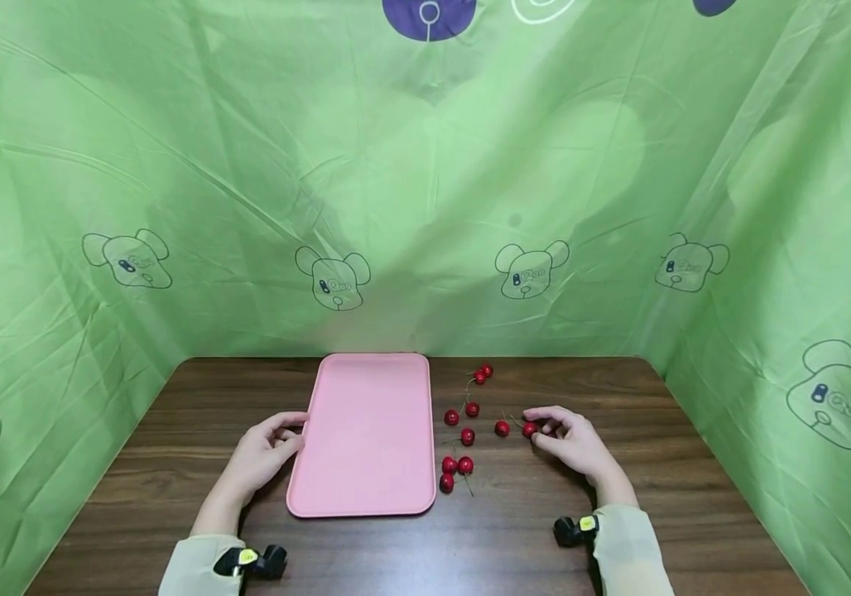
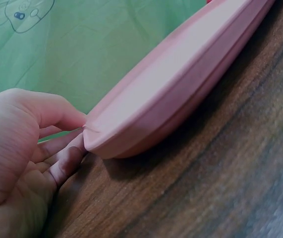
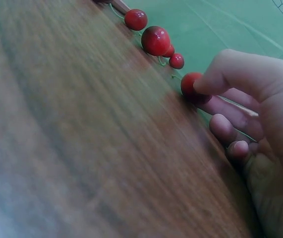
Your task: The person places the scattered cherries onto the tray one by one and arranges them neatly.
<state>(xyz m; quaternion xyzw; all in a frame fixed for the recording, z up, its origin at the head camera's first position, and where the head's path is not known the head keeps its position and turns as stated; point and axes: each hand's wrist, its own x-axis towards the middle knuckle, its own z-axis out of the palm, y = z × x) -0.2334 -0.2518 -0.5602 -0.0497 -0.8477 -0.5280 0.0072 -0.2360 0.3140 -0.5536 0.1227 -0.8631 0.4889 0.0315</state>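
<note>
A pink tray (image 1: 369, 430) lies flat on the dark wooden table (image 1: 172, 463). My left hand (image 1: 297, 432) holds the tray's left rim. In the left wrist view the left hand (image 2: 82, 131) has its thumb on top of the pink tray (image 2: 181, 74) rim and its fingers (image 2: 64, 161) beneath it. Several red cherries (image 1: 468, 436) with stems lie loose just right of the tray. My right hand (image 1: 533, 426) pinches the rightmost cherry (image 1: 529, 428) on the table. In the right wrist view, thumb and forefinger of the right hand (image 3: 200, 91) close on that cherry (image 3: 188, 83).
A green printed cloth (image 1: 425, 207) walls the table at the back and both sides. More cherries (image 3: 155, 40) line up beyond the pinched one. Bare wood (image 1: 694, 497) stretches right of the right hand and in front of the tray.
</note>
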